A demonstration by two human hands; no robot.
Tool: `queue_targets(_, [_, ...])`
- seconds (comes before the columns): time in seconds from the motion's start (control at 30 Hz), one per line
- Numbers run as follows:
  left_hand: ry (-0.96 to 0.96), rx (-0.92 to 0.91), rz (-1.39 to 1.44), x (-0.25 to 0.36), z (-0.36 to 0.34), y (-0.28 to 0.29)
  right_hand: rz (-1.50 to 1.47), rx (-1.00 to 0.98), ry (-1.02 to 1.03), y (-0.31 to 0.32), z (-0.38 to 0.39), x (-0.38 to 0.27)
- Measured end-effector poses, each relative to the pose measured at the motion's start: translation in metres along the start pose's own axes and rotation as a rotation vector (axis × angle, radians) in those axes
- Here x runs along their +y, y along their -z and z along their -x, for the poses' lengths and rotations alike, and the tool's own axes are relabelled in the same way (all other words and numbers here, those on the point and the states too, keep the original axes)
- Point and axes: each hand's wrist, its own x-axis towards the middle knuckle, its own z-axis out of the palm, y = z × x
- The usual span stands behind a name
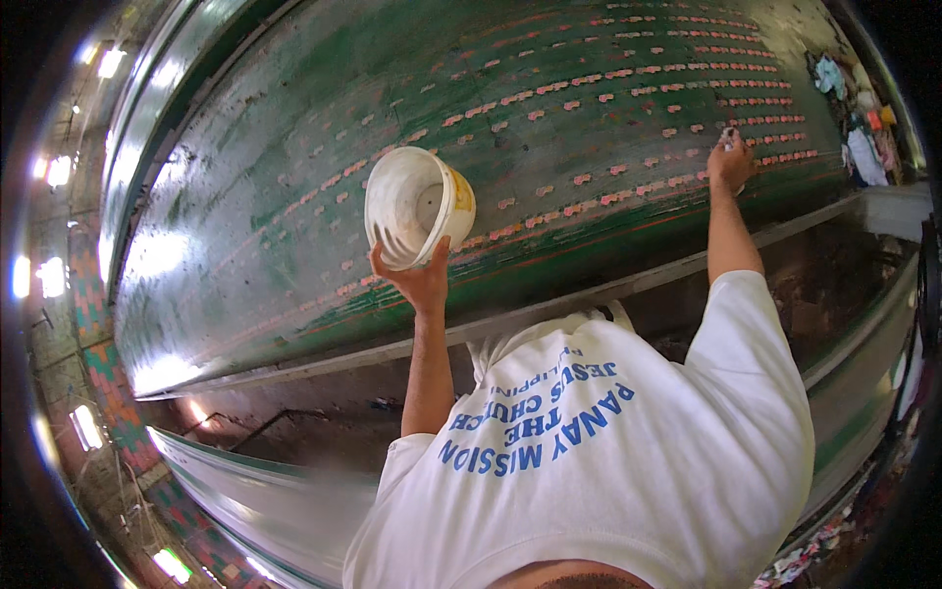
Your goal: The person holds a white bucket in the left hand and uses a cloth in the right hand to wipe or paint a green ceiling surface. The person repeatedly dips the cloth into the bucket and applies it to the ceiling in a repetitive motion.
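The big green curved hull (294, 196) fills the view from nine round to two o'clock, worn and glossy, crossed by rows of small pink dabs (628, 74) running up toward one o'clock. Below it, at six, is the person's white shirt (628, 461). At eleven o'clock of the shirt the left hand (420, 283) cups a white bucket (417, 206) from beneath, mouth tipped sideways, resting only on spread fingers, so it could roll off or spill, I'd judge. At two o'clock the right hand (730, 162) is closed on a small tool (728, 137), too small to identify, pressed to the hull by the dabs; a slip there could smear the neat rows.
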Motion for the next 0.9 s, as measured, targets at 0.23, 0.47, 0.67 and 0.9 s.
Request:
queue_targets(0.23, [-0.068, -0.005, 0.153, -0.009, 0.005, -0.012, -0.383, 0.043, 0.672, -0.004, 0.143, -0.106])
queue_targets(0.47, [-0.108, 0.019, 0.055, -0.011, -0.005, -0.013, -0.598, -0.275, 1.102, 0.033, 0.297, -0.172])
queue_targets(0.67, [-0.077, 0.041, 0.012, -0.004, -0.009, -0.010, -0.619, -0.278, 1.193, 0.033, 0.254, -0.163])
queue_targets(0.9, [0.025, 0.182, -0.056, 0.016, 0.000, -0.022, -0.448, -0.052, 0.892, -0.007, 0.038, -0.033])
